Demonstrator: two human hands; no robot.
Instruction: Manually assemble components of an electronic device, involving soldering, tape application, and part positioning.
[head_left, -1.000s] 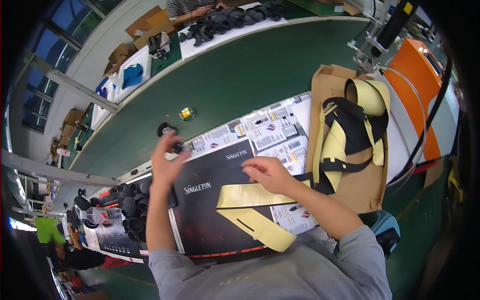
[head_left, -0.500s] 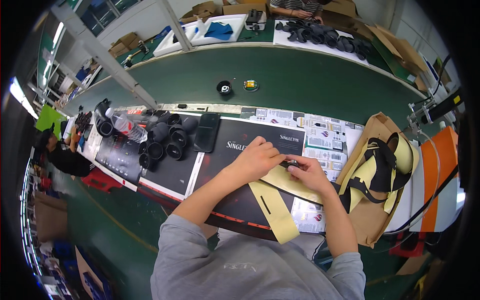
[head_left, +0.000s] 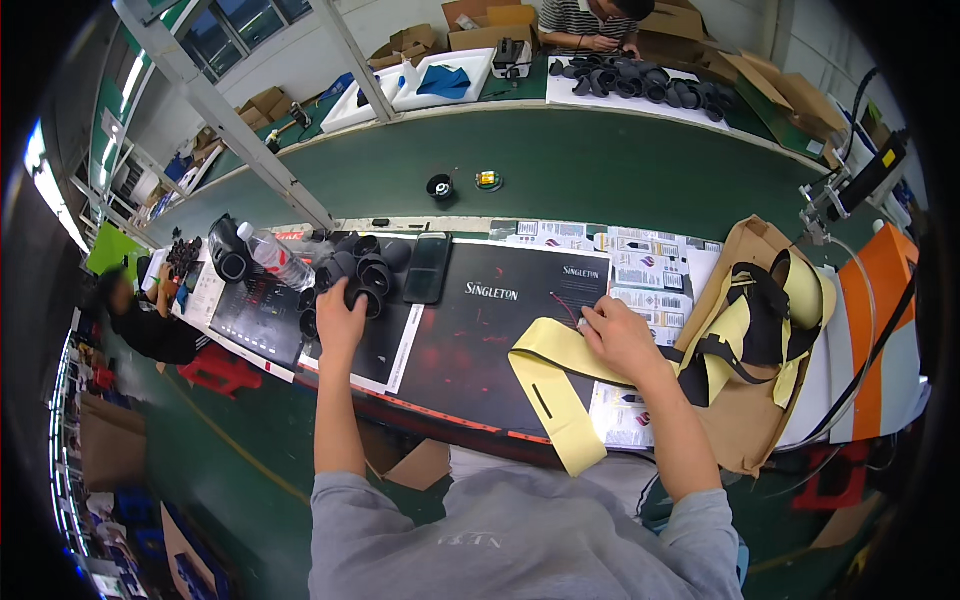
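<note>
Touching hollow black plastic-looking cups (head_left: 374,272), likely grouped for reach, is the left hand (head_left: 342,312), grip unclear; the right hand (head_left: 616,336) pinches thin red wires (head_left: 571,312), probably steadying them.

Black sheet (head_left: 460,335) open midway; yellow strap (head_left: 565,347) blocks right (phone (head_left: 428,268) left).
</note>
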